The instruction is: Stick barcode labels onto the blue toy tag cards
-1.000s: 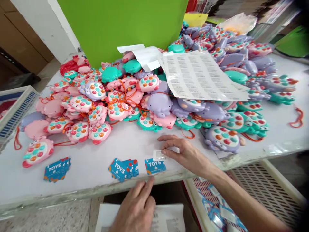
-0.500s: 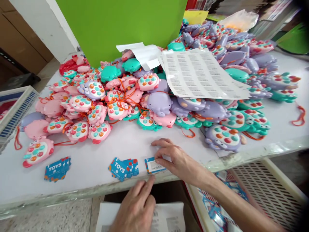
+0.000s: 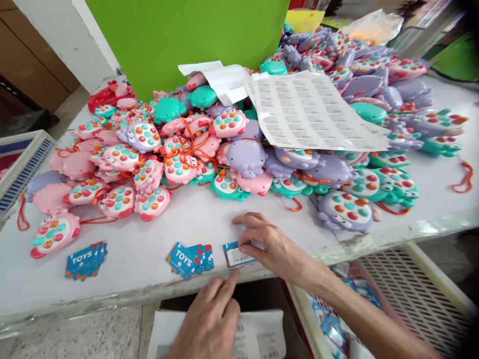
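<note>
A blue card (image 3: pixel 226 247) lies near the table's front edge, with a white barcode sticker (image 3: pixel 236 258) over its face. My right hand (image 3: pixel 267 244) bends over them, its thumb and index fingertips together at the sticker's right part; the other fingers stretch out above the table. My left hand (image 3: pixel 211 319) is lower, over a sheet of barcode stickers (image 3: pixel 262 334) below the table edge. Its index finger points out, with the tip by the card's lower edge; whether it touches is unclear. Left of the card is a small fanned stack of blue TOYS cards (image 3: pixel 187 260).
Another stack of TOYS cards (image 3: pixel 85 260) lies further left. Behind is a heap of pink, purple and green animal-shaped toys (image 3: pixel 247 157) with orange cords. A sticker sheet (image 3: pixel 310 112) rests on the heap before a green panel (image 3: pixel 187 35). A crate (image 3: pixel 415 299) stands below right.
The view has shifted very slightly. Both hands stay in almost the same place around the card and sticker.
</note>
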### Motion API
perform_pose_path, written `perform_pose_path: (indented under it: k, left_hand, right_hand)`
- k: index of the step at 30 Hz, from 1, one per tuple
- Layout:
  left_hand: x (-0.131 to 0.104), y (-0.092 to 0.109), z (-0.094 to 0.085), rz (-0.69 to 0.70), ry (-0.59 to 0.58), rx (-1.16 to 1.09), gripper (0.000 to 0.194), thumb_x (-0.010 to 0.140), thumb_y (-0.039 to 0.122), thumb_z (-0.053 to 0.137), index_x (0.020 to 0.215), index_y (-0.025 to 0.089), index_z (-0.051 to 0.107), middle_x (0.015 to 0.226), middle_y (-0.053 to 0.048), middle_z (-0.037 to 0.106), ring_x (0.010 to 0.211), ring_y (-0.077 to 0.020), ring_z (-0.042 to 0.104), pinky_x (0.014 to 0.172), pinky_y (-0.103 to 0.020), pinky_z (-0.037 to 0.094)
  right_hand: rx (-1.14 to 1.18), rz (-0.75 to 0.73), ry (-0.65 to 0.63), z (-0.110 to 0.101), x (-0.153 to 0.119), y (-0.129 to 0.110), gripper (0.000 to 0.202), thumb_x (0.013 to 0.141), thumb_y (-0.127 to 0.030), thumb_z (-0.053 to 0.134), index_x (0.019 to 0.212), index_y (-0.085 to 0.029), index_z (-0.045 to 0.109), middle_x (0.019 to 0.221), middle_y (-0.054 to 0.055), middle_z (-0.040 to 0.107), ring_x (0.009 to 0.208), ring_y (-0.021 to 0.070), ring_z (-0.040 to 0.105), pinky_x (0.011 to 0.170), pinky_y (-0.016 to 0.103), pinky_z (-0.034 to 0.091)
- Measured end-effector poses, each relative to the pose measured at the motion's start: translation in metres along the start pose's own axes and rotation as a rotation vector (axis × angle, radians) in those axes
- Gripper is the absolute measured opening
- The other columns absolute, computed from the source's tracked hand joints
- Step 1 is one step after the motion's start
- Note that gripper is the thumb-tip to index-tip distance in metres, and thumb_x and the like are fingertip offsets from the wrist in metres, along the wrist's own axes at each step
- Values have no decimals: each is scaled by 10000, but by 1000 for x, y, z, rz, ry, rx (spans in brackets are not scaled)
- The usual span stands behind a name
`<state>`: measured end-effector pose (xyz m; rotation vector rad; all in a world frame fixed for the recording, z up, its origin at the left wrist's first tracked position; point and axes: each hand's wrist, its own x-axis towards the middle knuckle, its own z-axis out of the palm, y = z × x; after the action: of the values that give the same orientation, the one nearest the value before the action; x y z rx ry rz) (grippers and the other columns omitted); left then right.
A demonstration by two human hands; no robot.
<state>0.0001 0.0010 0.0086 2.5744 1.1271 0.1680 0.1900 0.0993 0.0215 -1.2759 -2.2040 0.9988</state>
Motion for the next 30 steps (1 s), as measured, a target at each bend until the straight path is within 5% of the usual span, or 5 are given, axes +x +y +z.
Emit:
perform_pose_path:
  k: [30]
  left_hand:
    - [7, 0, 0, -21, -37, 18, 193, 684, 48, 490, 803, 124, 621, 1281, -155, 547, 949, -256, 588, 847, -370, 494]
  right_hand:
    - [-46, -65, 25, 2, -3, 2, 199, 829, -87, 562, 681, -174, 664, 1163, 94, 602, 1141, 250, 481, 916, 417, 449]
